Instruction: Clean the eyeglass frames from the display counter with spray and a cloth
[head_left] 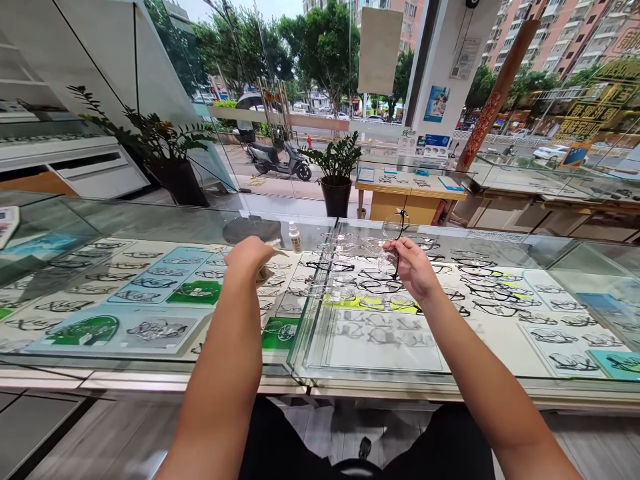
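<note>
My right hand [415,268] pinches a pair of thin-rimmed eyeglasses [402,225] and holds them up on end above the glass counter. Their round lenses are clear, one above the other. Over the left part of the counter, my left hand [248,256] is bent downward with its fingers curled round a pale, crumpled cloth [265,272]. Most of those fingers are hidden behind the back of the hand. A small white spray bottle [295,238] stands just right of my left hand on the glass.
Below my hands is a glass display counter [380,363] with many eyeglass frames inside. A dark oval shape [250,230] shows behind my left hand. Farther off are potted plants [336,193], a wooden display table [415,200] and a shop window with a parked scooter [280,159] outside.
</note>
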{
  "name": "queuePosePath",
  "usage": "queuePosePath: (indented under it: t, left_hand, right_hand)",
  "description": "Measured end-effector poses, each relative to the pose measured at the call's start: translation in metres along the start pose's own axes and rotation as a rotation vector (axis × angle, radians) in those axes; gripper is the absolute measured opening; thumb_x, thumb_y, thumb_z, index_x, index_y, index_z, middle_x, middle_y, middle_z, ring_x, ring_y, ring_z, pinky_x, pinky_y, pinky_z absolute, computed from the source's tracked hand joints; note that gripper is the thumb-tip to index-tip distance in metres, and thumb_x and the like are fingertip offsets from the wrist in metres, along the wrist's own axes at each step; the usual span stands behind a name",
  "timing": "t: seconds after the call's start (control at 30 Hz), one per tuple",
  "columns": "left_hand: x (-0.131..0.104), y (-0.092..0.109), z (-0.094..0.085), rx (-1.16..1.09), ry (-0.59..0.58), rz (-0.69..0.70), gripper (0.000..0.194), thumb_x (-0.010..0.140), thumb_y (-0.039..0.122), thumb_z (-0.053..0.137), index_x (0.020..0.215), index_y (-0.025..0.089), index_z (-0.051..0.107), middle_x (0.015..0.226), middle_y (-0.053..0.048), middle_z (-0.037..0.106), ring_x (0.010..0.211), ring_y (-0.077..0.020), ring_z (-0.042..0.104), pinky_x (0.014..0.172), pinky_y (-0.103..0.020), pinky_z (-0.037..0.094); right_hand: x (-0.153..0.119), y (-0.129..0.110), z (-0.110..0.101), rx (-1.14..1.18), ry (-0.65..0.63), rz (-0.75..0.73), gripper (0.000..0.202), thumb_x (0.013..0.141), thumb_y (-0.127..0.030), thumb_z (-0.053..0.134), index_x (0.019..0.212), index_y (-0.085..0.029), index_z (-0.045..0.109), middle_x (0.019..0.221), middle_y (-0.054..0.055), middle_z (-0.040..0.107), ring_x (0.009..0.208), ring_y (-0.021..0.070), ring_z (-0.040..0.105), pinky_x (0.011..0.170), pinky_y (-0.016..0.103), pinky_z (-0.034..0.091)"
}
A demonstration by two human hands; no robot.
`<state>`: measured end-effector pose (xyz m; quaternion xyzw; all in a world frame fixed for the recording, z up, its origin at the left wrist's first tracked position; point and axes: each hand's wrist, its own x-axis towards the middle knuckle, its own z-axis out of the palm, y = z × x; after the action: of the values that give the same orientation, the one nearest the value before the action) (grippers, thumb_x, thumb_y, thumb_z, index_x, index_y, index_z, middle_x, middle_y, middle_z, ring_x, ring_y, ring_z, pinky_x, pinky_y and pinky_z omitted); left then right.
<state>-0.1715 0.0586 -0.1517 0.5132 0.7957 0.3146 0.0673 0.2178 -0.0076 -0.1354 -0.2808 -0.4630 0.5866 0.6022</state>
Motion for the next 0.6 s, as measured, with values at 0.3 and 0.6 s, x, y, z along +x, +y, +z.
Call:
queuePosePath:
  t: [0.3, 0.6]
  left_hand:
    - [-0.043, 0.059, -0.045, -0.389, 0.572, 0.309, 0.023, 0.105, 0.043, 0.056, 0.108, 0.021, 0.057, 0.085, -0.002, 0.060, 0.075, -0.0195, 0.055, 0.075, -0.035, 0.047]
    - [-0.104, 0.115, -0.029, -1.062, -0.126, 0.506, 0.046, 0.086, 0.059, 0.079, 0.084, 0.022, 0.053, 0.069, 0.003, 0.056, 0.054, -0.0114, 0.048, 0.048, -0.023, 0.035]
  right_hand:
    - [0.001, -0.006, -0.001, 0.009, 0.020, -0.011, 0.030, 0.077, -0.048, 0.091, 0.084, -0.026, 0.072, 0.100, 0.003, 0.076, 0.096, 0.0190, 0.066, 0.090, 0.032, 0.051]
    - [-0.010, -0.019, 0.011, 0.090, -0.017, -0.001, 0.033, 0.072, -0.049, 0.096, 0.081, -0.026, 0.074, 0.100, 0.004, 0.076, 0.100, 0.0212, 0.067, 0.092, 0.034, 0.054]
